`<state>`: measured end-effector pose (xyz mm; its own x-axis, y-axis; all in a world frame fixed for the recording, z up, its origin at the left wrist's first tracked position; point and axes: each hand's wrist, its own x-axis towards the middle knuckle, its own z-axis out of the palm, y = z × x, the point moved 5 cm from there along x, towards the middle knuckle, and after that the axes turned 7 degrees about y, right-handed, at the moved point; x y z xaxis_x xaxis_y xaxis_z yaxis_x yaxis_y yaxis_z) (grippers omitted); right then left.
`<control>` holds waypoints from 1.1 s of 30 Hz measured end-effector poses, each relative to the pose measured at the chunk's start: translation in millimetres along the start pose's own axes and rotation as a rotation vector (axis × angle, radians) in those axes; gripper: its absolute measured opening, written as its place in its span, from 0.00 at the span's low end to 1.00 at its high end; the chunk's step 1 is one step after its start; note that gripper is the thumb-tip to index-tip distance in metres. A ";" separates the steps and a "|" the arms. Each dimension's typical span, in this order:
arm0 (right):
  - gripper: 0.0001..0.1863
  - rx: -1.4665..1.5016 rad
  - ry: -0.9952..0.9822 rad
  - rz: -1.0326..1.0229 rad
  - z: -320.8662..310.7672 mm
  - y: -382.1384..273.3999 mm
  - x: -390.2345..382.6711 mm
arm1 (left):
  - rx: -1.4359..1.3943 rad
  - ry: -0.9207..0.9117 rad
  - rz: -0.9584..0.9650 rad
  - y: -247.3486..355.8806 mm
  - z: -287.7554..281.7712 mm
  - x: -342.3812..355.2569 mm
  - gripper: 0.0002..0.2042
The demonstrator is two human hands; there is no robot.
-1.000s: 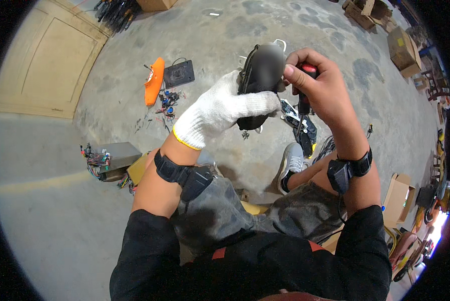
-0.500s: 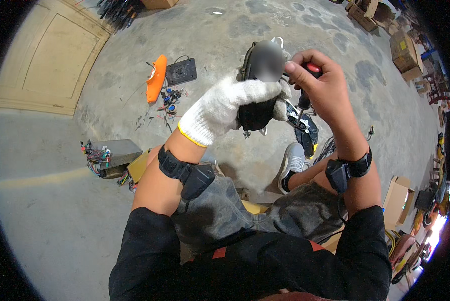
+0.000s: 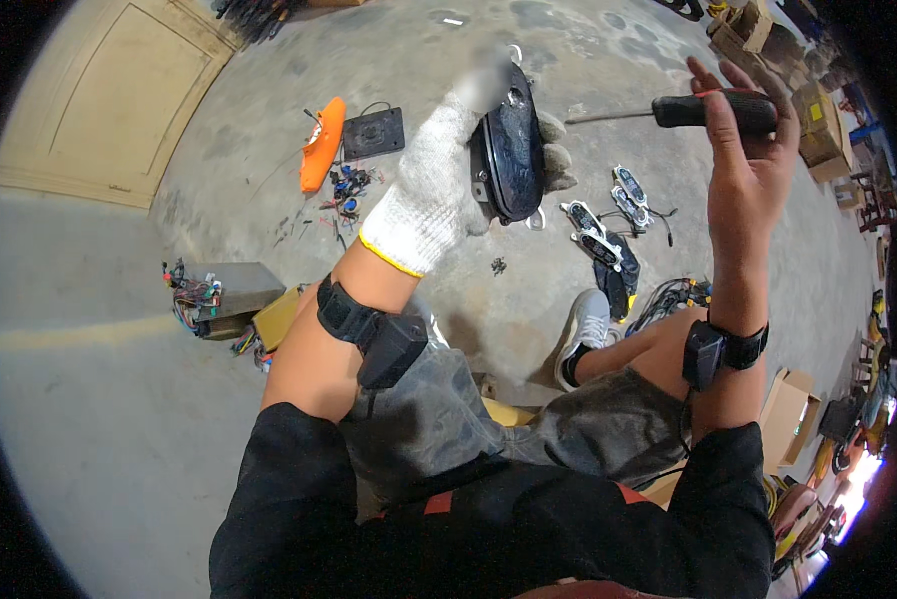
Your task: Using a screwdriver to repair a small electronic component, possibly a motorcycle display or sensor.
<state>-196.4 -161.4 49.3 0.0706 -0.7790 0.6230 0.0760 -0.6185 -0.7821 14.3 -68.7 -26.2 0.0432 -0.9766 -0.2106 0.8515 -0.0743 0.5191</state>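
My left hand [image 3: 423,185], in a white knit glove, grips a glossy black oval housing [image 3: 510,160] upright, fingers wrapped around its right side; its top corner is partly blurred. To its right, my bare right hand [image 3: 748,160] loosely holds a screwdriver [image 3: 683,113] with a black-and-red handle, its shaft pointing left toward the housing but apart from it. On the floor below lie several white-rimmed oval parts [image 3: 593,240], beside a black piece with yellow on it [image 3: 613,285], and a small pile of dark bits [image 3: 498,267].
An orange shell [image 3: 322,145], a black square plate [image 3: 373,132] and scattered electronic bits [image 3: 346,198] lie at left, near a grey metal box with wires [image 3: 239,290]. Cardboard boxes [image 3: 823,130] line the right side. A cream door [image 3: 89,100] stands upper left.
My right hand has moved up and right with the screwdriver, which turned from upright to nearly horizontal. The housing rose slightly, and more parts on the floor came into view.
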 end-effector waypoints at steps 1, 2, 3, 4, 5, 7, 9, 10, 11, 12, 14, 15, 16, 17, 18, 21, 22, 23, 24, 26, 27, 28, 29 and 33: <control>0.24 0.003 0.008 0.005 -0.7 0.3 0.4 | 0.009 0.015 0.007 0.1 -1.1 0.1 0.22; 0.23 0.020 0.045 -0.044 -2.6 -1.6 0.2 | 0.018 0.030 0.015 0.1 -2.1 0.1 0.22; 0.21 0.026 0.079 -0.089 -4.5 -3.7 -0.4 | 0.028 0.044 0.022 0.1 -2.9 0.0 0.23; 0.19 0.042 0.117 -0.106 -6.4 -4.2 -1.4 | 0.028 0.045 0.022 -0.2 -3.2 -0.1 0.23; 0.19 0.053 0.123 -0.110 -7.0 -4.2 -2.6 | 0.019 0.046 0.012 -0.9 -3.7 -0.2 0.24; 0.20 0.225 0.121 -0.117 -8.2 -4.9 -4.5 | 0.010 0.048 0.004 -2.0 -5.0 -0.1 0.24; 0.20 0.203 0.139 -0.132 -9.5 -5.2 -5.8 | -0.040 0.070 -0.044 -5.6 -8.0 0.4 0.25; 0.20 0.181 0.154 -0.164 -10.4 -6.6 -6.4 | -0.038 0.078 -0.041 -5.7 -9.5 1.1 0.25; 0.20 0.180 0.154 -0.164 -10.3 -6.5 -6.9 | -0.006 0.048 -0.038 -5.5 -9.1 2.3 0.25; 0.20 0.169 0.150 -0.162 -10.0 -6.5 -7.4 | 0.042 0.046 -0.032 -5.7 -9.9 3.1 0.26; 0.20 0.158 0.147 -0.161 -9.3 -6.5 -8.7 | 0.056 0.043 -0.029 -6.9 -11.0 3.9 0.25; 0.20 0.100 0.161 -0.164 -9.4 -6.7 -9.4 | 0.086 0.064 -0.019 -6.9 -12.4 4.2 0.25; 0.20 0.046 0.195 -0.155 -10.5 -6.1 -10.1 | 0.085 0.067 -0.021 -7.3 -12.7 4.2 0.25; 0.20 0.042 0.173 -0.167 -9.1 -6.7 -10.6 | 0.059 0.064 -0.035 -8.1 -12.5 4.1 0.25; 0.20 0.116 0.147 -0.170 -7.6 -6.9 -11.0 | 0.036 0.065 -0.048 -8.7 -12.3 4.0 0.25; 0.20 0.190 0.117 -0.179 -5.9 -6.3 -11.0 | 0.045 0.060 -0.050 -8.7 -10.6 3.4 0.25; 0.21 0.192 0.122 -0.170 -6.1 -5.3 -10.6 | 0.044 0.062 -0.050 -8.5 -10.0 3.3 0.25; 0.21 0.190 0.114 -0.184 -6.0 -5.5 -10.4 | 0.041 0.070 -0.060 -9.0 -9.7 3.2 0.25; 0.21 0.223 0.130 -0.177 -7.4 -4.6 -9.9 | 0.049 0.102 -0.073 -9.6 -10.6 3.1 0.25; 0.21 0.255 0.146 -0.171 -9.6 -3.4 -9.3 | 0.096 0.098 -0.045 -9.1 -9.4 2.6 0.25; 0.20 0.184 0.135 -0.180 -9.5 -3.5 -9.2 | 0.160 0.101 -0.008 -8.0 -9.2 2.4 0.25; 0.20 0.120 0.149 -0.166 -10.5 -2.4 -9.0 | 0.152 0.118 -0.021 -8.7 -10.2 2.3 0.25; 0.20 0.112 0.123 -0.189 -9.7 -3.5 -9.3 | 0.148 0.110 -0.019 -9.0 -9.9 2.4 0.25; 0.19 0.166 0.109 -0.159 -8.6 -3.5 -10.8 | 0.109 0.117 -0.053 -9.0 -11.9 3.3 0.26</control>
<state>-205.9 -151.7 45.1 -0.0623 -0.6851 0.7258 0.2409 -0.7160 -0.6552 12.9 -68.8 -41.4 0.0658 -0.9412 -0.3315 0.7924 -0.1526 0.5906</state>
